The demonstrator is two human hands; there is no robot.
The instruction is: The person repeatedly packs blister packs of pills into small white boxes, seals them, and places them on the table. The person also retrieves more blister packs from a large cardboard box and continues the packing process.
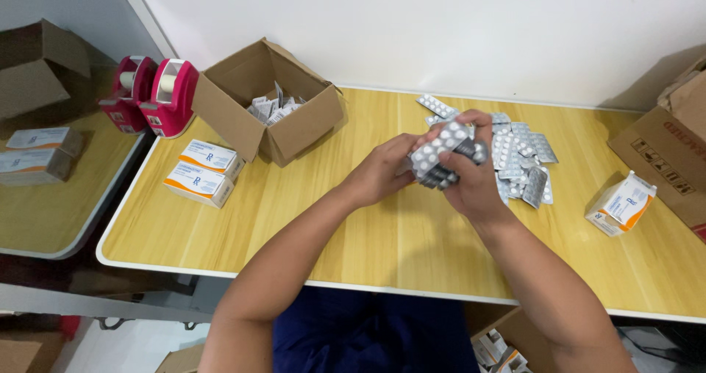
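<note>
Both the left hand (379,173) and right hand (471,169) are closed around a stack of blister packs (443,152) above the desk (309,219); edges should be squared evenly, grip kept firm.

- silver blister packs (445,152), white pill dots
- pink tape dispensers (165,94) at 10 o'clock
- white-and-orange boxes (202,173)
- plain brown carton (268,97)
- yellow woodgrain table (353,226)
</note>
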